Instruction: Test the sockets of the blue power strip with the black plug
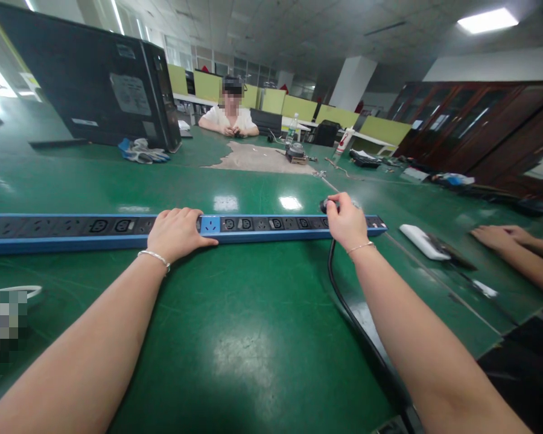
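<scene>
1. A bright lamp shines from the ceiling, top right.
2. White light glows at the far left edge.
3. Shiny white patches glare on the green table.
4. The brown cupboards look dark.
5. Things near the edges look stretched and tilted.
6. Far things look fuzzy.

this looks like an open-plan office that doubles as a workshop. yellow-green partitions divide white desks, with a black chair among them, under a panelled ceiling with a bright flat lamp. glass-fronted dark wooden cabinets line the right side. the workshop side shows in the broad green tabletop, which bears work gloves and a nozzled tube.
</scene>
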`<control>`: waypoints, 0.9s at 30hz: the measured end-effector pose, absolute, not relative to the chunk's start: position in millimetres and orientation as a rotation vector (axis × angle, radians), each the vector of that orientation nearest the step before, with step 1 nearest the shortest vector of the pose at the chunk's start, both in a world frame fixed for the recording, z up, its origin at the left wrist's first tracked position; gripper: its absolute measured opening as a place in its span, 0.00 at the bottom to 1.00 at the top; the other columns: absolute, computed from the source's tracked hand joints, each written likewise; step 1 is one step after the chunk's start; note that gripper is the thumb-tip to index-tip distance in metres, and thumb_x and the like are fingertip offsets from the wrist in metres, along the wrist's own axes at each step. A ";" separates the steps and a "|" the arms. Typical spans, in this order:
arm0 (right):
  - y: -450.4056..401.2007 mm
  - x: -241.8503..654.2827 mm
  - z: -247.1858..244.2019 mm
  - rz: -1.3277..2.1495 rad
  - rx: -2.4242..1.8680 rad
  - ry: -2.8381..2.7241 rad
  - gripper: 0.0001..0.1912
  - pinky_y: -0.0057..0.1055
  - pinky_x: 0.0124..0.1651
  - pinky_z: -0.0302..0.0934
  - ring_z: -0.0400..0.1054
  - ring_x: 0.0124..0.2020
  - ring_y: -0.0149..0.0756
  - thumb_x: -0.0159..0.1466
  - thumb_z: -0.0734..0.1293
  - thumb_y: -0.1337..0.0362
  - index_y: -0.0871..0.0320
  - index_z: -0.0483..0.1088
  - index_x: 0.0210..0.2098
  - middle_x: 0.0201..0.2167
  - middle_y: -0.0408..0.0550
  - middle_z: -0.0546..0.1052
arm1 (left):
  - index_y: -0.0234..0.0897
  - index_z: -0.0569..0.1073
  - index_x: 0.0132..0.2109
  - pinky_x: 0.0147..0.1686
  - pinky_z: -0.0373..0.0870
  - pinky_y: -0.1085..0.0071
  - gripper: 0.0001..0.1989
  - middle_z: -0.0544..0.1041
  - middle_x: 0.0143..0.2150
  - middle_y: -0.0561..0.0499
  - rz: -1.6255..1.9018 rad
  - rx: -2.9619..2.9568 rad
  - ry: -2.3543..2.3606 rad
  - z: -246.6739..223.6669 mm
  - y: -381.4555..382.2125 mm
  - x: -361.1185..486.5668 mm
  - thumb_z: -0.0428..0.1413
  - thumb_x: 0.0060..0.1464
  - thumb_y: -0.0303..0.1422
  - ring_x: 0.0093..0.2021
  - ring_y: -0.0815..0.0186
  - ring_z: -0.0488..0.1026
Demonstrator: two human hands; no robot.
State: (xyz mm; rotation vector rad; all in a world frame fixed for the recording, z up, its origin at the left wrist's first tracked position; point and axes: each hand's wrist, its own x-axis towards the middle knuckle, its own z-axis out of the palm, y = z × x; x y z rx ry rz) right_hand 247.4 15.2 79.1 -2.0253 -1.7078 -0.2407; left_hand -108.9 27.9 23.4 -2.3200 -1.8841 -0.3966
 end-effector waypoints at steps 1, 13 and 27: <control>14.0 241.0 81.9 -0.183 -1.963 -1.747 0.18 0.32 0.37 0.58 0.69 0.35 0.42 0.65 0.54 0.56 0.54 0.67 0.47 0.33 0.50 0.77 | 0.36 0.69 0.52 0.51 0.58 0.56 0.41 0.75 0.47 0.40 -0.395 -2.317 -1.883 23.3 28.1 -109.0 0.54 0.38 0.61 0.50 0.48 0.68; 22.5 139.4 63.6 0.120 -1.876 -2.148 0.17 0.34 0.38 0.60 0.71 0.35 0.43 0.66 0.52 0.57 0.53 0.65 0.47 0.34 0.50 0.77 | 0.38 0.69 0.52 0.51 0.58 0.58 0.40 0.75 0.47 0.41 -0.380 -2.283 -1.863 22.9 26.6 -108.2 0.55 0.38 0.61 0.50 0.50 0.69; 7.4 113.2 65.2 -0.161 -2.111 -2.099 0.16 0.38 0.37 0.62 0.73 0.34 0.45 0.67 0.50 0.58 0.53 0.63 0.47 0.31 0.51 0.76 | 0.38 0.70 0.50 0.50 0.58 0.59 0.39 0.75 0.46 0.42 -0.401 -2.276 -1.860 20.0 28.2 -108.4 0.55 0.38 0.61 0.49 0.51 0.69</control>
